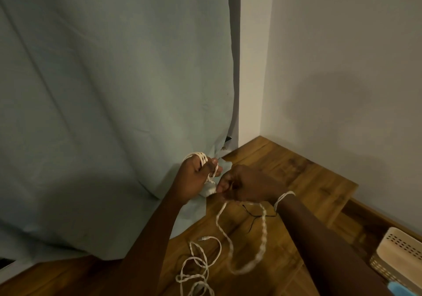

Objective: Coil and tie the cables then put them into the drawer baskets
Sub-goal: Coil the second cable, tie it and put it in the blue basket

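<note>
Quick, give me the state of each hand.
Left hand: holds coils of the white cable wound round its fingers.
Right hand: curled, pinching the same cable.

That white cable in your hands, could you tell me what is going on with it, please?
A person is coiling a white cable. Several loops are already wound around the fingers of the left hand, while the right hand pinches the strand and feeds it in. The rest hangs in a long loose loop, with more lying tangled on the wooden table. A perforated basket waits at the right; nothing is tied yet.
</note>
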`<state>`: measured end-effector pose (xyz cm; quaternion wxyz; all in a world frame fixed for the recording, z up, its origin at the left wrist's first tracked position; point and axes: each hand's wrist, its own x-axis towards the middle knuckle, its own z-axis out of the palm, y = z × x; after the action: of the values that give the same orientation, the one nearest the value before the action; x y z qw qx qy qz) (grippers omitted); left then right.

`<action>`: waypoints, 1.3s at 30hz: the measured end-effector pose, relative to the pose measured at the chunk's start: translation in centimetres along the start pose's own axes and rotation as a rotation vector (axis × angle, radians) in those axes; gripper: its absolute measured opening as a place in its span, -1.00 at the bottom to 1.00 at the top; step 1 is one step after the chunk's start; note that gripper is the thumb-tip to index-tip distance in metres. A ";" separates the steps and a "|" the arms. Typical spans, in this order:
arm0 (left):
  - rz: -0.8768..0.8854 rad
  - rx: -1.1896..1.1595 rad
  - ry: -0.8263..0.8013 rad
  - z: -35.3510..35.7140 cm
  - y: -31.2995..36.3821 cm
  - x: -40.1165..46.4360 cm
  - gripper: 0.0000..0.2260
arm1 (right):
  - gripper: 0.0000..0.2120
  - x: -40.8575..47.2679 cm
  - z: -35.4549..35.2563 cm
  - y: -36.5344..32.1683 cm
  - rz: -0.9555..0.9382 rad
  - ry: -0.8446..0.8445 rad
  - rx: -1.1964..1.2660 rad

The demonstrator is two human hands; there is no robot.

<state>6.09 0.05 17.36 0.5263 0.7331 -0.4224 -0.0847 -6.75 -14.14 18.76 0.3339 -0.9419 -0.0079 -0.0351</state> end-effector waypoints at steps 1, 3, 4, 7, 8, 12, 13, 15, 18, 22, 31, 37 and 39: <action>-0.008 -0.033 0.002 0.0 0.0 0.0 -0.55 | -0.82 0.1 0.3 -0.2 -0.010 0.081 -0.099; -0.036 -0.083 0.001 0.1 0.1 0.1 -0.56 | -0.70 0.3 0.8 -0.6 0.010 0.176 -0.220; -0.052 -0.098 0.012 0.2 0.1 0.1 -0.60 | -0.62 0.4 1.0 -0.6 0.027 0.171 -0.253; -0.139 -0.186 0.071 0.3 -0.5 0.2 -0.70 | -0.53 0.5 1.6 -0.7 0.029 0.133 -0.313; -0.147 -0.206 0.091 0.3 -0.6 0.2 -0.71 | -0.56 0.4 1.6 -0.7 0.011 0.133 -0.298; -0.081 -0.166 0.094 -0.4 -0.5 0.0 -0.64 | -0.73 -0.7 1.0 -0.4 -0.140 0.220 0.002; -0.076 -0.181 0.085 -0.7 -0.4 0.0 -0.62 | -0.74 -1.1 0.7 -0.3 -0.151 0.277 0.104; -0.120 -0.214 0.058 -1.3 -0.2 0.0 -0.62 | -0.77 -1.7 0.1 -0.2 -0.136 0.356 0.390; -0.201 -0.189 -0.046 -1.2 0.2 -0.2 -0.56 | -0.77 -2.2 -0.6 -0.1 -0.182 0.345 0.794; -0.239 -0.381 -0.208 -0.7 0.2 -0.8 -0.61 | -0.85 -2.0 -1.2 0.6 -0.183 0.401 1.072; -0.007 0.163 -0.291 -0.1 1.0 -1.1 -0.59 | -0.92 -2.5 -2.1 2.4 0.010 0.443 1.513; -0.057 0.232 -0.459 0.6 1.9 -1.3 -0.75 | -0.74 -1.9 -2.1 2.6 0.306 0.569 1.807; -0.091 0.095 -0.466 0.7 1.6 -1.3 -0.73 | -0.86 -1.6 -1.6 1.8 0.312 0.554 1.874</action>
<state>4.04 0.32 18.02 0.3750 0.7360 -0.5025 -0.2553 -8.37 -16.56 18.72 0.9352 -0.2459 0.1702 -0.1895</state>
